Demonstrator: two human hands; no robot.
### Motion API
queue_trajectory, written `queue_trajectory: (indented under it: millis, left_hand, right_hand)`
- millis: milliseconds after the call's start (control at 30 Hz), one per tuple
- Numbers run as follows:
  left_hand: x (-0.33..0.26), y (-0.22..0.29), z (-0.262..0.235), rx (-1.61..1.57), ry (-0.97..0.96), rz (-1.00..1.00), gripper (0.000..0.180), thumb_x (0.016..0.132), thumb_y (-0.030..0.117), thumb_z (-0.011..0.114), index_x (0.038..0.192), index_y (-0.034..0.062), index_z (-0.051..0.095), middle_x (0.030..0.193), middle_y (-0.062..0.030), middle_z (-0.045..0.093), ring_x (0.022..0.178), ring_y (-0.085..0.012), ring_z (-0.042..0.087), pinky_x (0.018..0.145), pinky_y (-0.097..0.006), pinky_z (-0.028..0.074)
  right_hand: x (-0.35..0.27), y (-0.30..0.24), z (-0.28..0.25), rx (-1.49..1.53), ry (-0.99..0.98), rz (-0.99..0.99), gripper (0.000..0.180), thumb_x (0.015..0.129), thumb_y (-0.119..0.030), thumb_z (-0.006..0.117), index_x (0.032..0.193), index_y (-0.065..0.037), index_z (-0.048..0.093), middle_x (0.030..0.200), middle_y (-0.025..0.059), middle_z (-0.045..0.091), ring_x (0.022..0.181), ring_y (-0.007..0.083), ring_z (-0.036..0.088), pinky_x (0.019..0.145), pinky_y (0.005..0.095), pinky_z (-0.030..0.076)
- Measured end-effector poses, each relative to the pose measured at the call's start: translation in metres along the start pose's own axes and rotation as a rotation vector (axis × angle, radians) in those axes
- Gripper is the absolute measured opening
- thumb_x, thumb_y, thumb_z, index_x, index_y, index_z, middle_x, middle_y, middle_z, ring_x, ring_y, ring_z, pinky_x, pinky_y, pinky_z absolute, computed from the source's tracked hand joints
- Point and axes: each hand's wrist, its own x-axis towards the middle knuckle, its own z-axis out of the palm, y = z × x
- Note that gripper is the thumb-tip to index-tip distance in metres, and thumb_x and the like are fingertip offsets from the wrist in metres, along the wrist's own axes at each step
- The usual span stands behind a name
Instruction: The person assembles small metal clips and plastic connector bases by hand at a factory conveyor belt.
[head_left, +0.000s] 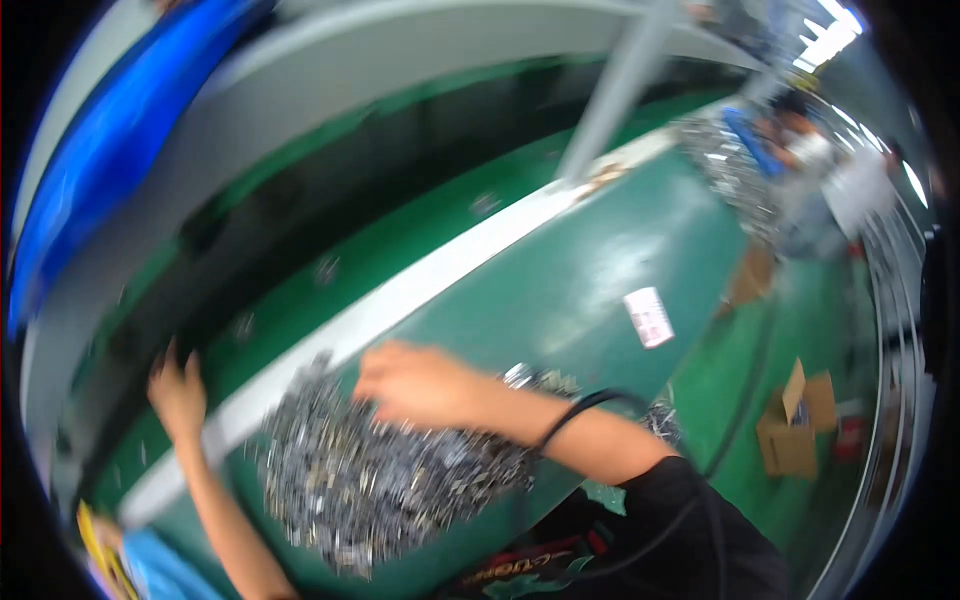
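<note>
A large heap of small shiny metal pieces (370, 490) lies on the green tabletop; motion blur hides their exact kind. Over the heap's far edge is my right hand (420, 385), fingers bent downward. Whether anything is between those fingers cannot be made out. A black band with a cord (585, 402) circles my right forearm. My left hand (180, 400) reaches past the white ledge (420, 280) and above the green conveyor belt (400, 235). Its fingers are apart and nothing shows in them. A few small pieces (327, 268) sit spaced out along the belt.
A pink-and-white label (649, 317) lies on the tabletop. A grey post (615, 95) rises from the ledge. Further along, a person (800, 140) sits by another metal heap (725, 165). An opened cardboard box (790, 430) stands on the floor to the right. Blue material (110, 150) hangs upper left.
</note>
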Motion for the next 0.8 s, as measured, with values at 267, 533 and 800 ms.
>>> queue_trajectory:
  millis: [267, 533, 800]
  left_hand:
    - [-0.023, 0.022, -0.017, -0.328, -0.088, -0.243, 0.034, 0.082, 0.017, 0.072, 0.112, 0.0017, 0.068, 0.093, -0.0143, 0.068, 0.079, -0.0239, 0.066, 0.079, -0.034, 0.051]
    - [-0.063, 0.119, -0.084, -1.859, -0.319, -0.667, 0.031, 0.094, 0.007, 0.059, 0.122, -0.0058, 0.059, 0.105, -0.0147, 0.067, 0.093, -0.0209, 0.068, 0.086, -0.031, 0.057]
    - [-0.103, 0.183, -0.113, -1.975, -0.378, -0.696, 0.044, 0.098, 0.01, 0.051, 0.138, -0.0052, 0.042, 0.125, -0.0245, 0.057, 0.106, -0.0278, 0.065, 0.095, -0.034, 0.055]
  right_hand:
    - [0.002, -0.014, -0.002, 0.04, 0.194, 0.03, 0.017, 0.077, -0.003, 0.067, 0.094, -0.005, 0.065, 0.089, 0.0099, 0.057, 0.082, 0.03, 0.06, 0.072, 0.0392, 0.051]
    - [-0.019, -0.015, -0.023, 0.184, 0.311, 0.089, 0.025, 0.075, 0.011, 0.066, 0.097, 0.0, 0.066, 0.084, 0.0107, 0.061, 0.069, 0.0173, 0.062, 0.058, 0.0275, 0.05]
    - [-0.014, -0.056, -0.026, 0.44, 0.376, 0.027, 0.03, 0.074, 0.01, 0.073, 0.103, 0.002, 0.07, 0.082, 0.0082, 0.063, 0.066, 0.0136, 0.06, 0.054, 0.0231, 0.047]
